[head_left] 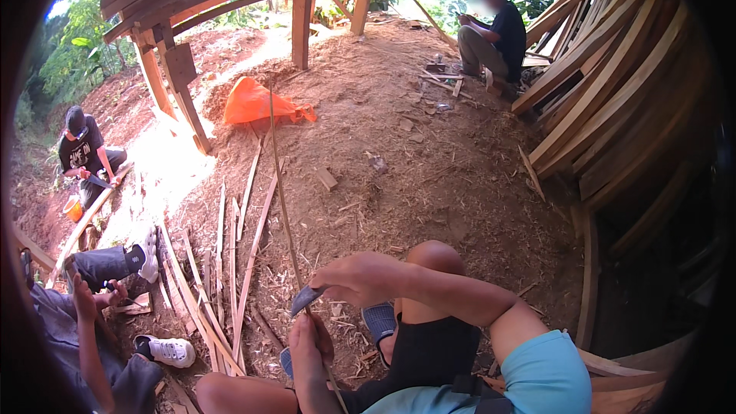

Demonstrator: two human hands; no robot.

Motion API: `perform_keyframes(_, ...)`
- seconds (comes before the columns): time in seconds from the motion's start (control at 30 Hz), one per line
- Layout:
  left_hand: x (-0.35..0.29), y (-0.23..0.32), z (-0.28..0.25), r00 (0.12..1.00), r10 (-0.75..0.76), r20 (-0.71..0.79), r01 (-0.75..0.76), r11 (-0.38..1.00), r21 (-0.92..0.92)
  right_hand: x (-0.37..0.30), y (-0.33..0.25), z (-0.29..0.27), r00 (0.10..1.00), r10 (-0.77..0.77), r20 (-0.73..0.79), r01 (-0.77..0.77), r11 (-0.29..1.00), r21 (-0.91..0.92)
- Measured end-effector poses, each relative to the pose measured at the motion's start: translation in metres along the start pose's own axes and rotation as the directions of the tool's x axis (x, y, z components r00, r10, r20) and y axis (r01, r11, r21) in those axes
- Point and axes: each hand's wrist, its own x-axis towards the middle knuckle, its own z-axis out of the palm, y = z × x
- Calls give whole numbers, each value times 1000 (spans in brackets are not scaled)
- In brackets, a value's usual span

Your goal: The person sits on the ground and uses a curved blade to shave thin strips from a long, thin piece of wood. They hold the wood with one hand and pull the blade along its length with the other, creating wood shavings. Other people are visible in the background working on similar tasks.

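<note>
A long, thin wooden strip (287, 224) stands nearly upright in front of me, its far end reaching toward an orange sheet and its near end passing down over my lap. My left hand (308, 343) is closed round the strip low down, thumb upward. Just above it, my right hand (359, 279) grips a knife (307, 300) whose short, dark blade lies against the strip. The knife's handle is hidden inside my fingers. Both hands are close together over my bent knees.
Several loose wooden strips (222, 284) lie at left. An orange sheet (257, 101) rests beyond, near a wooden frame (303, 23). Stacked planks (606, 84) lean at right. One person (502, 34) sits far right, another (86, 149) kneels far left, and a third (77, 330) sits near left.
</note>
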Motion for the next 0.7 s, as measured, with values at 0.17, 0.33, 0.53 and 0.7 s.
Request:
perform_keyframes(0.17,4,-4,-4,1000,-15,3,15,1000,-10,1,-1,0,1000,13,-2,-13,1000,-2)
perform_keyframes(0.33,1,-1,0,999,-21,-28,22,1000,9,2,2,5,1000,5,-20,-6,999,-52)
perform_keyframes(0.53,-4,2,1,996,-42,-79,45,998,38,1,2,14,987,-89,-134,63,980,-187)
perform_keyframes(0.7,-5,1,1,998,-32,-57,36,996,83,1,-3,14,972,-74,-223,6,957,-290)
